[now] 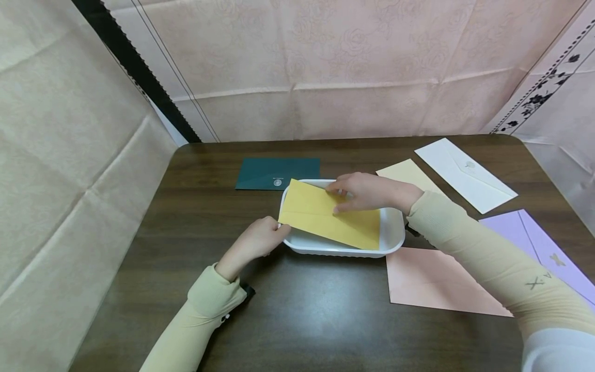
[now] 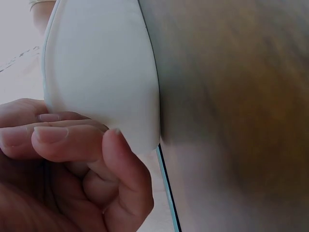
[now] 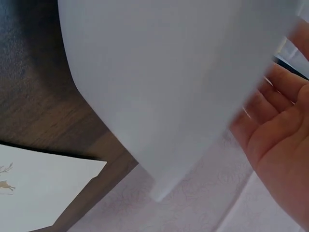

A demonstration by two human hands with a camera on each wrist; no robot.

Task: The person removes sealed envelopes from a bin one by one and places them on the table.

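Note:
A yellow envelope (image 1: 321,212) lies slanted in a white plastic tray (image 1: 394,232), its left end over the tray's left rim. My left hand (image 1: 261,236) grips the tray at its front left corner, thumb on top by the envelope's corner. In the left wrist view, the fingers (image 2: 72,145) curl at the tray's wall (image 2: 106,63). From the right, my right hand (image 1: 367,192) reaches over the tray, thumb and fingertips spread on the envelope's face. The right wrist view shows its palm (image 3: 285,135) beside the tray's outer side (image 3: 159,87); the envelope is hidden there.
A dark green envelope (image 1: 279,173) lies behind the tray. To the right are a cream envelope (image 1: 409,173), a white one (image 1: 465,173) and a lilac one (image 1: 525,235). A pink envelope (image 1: 432,281) lies at the front right, partly under my right forearm. Pale cloth (image 1: 325,77) hangs behind the table.

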